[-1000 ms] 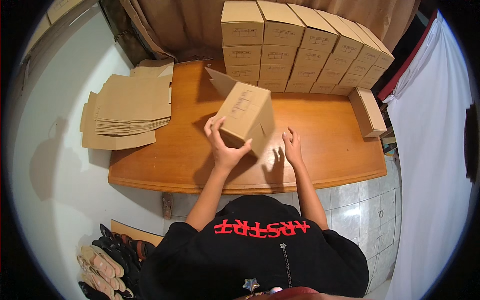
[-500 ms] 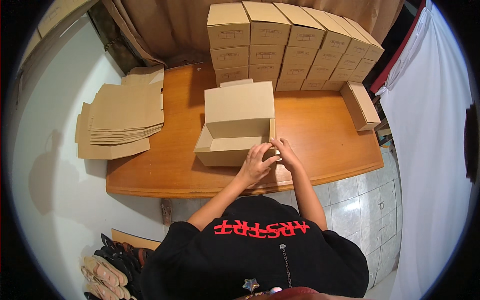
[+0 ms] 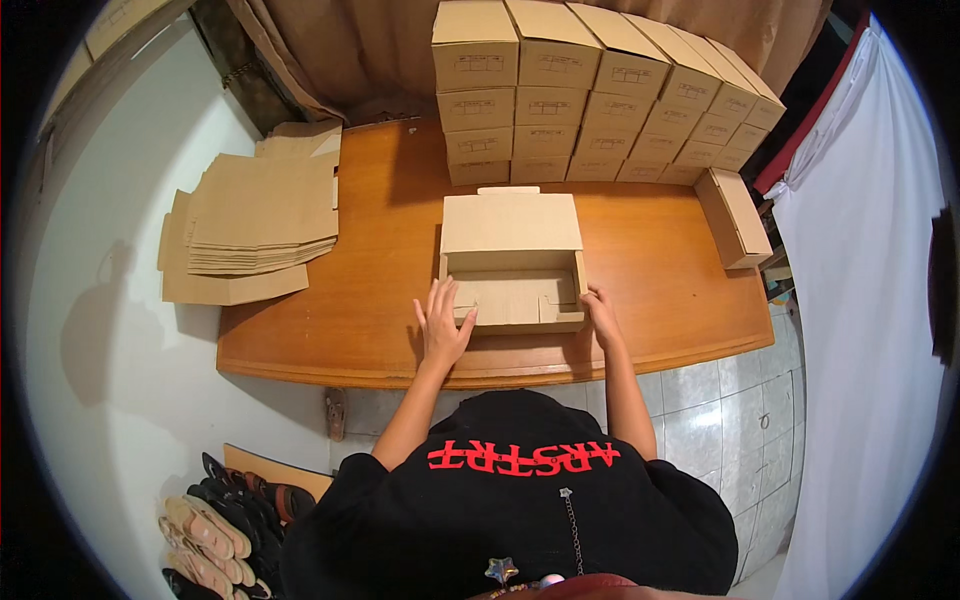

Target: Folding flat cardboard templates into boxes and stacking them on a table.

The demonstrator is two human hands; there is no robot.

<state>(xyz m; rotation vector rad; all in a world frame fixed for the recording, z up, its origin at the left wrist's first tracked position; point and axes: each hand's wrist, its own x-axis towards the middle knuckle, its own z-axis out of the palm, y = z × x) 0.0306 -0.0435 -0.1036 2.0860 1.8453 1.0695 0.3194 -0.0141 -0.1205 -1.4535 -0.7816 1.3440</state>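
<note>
Two bare hands, one left hand point(image 3: 440, 328) and one right hand point(image 3: 601, 315), and one open carton point(image 3: 510, 225) are seen at one wooden table point(image 3: 660, 310). Behind rise stacked cartons point(image 3: 630, 75) in six columns, four high at the left end; the lowest at the right end are partly hidden, leaving the full total unclear. One closed carton point(image 3: 733, 220) stands singly at right. One pile of flat cardboard point(image 3: 262, 210) lies at left, its sheets too tightly layered to count. Below, several sandals point(image 3: 215, 525) overlap beyond exact counting, with one lone shoe point(image 3: 335, 413) visible near the table.
</note>
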